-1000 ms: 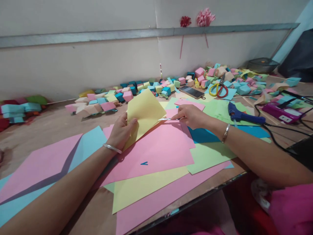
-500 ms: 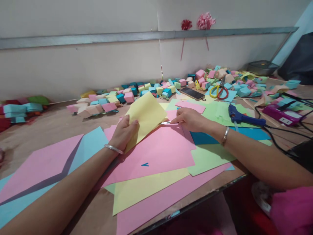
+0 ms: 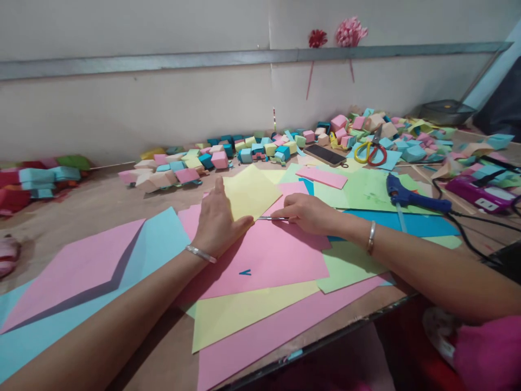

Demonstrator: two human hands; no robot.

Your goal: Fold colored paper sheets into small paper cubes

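My left hand (image 3: pixel 220 222) lies flat with fingers stretched on a folded yellow paper sheet (image 3: pixel 250 193), pressing it onto a large pink sheet (image 3: pixel 268 255). My right hand (image 3: pixel 307 213) is closed round a thin metal blade (image 3: pixel 272 218) whose tip meets the yellow sheet's lower edge. Both wrists wear silver bangles.
Loose pink, blue, green and yellow sheets cover the wooden table (image 3: pixel 69 214). Several small paper boxes (image 3: pixel 228 152) line the wall. A phone (image 3: pixel 325 155), yellow-red scissors (image 3: pixel 368 152), a blue glue gun (image 3: pixel 411 198) with cable and a purple device (image 3: pixel 480 195) lie to the right.
The yellow sheet, held up tilted before, now lies flat under my left hand. My right hand with the blade has slid left toward the sheet's edge.
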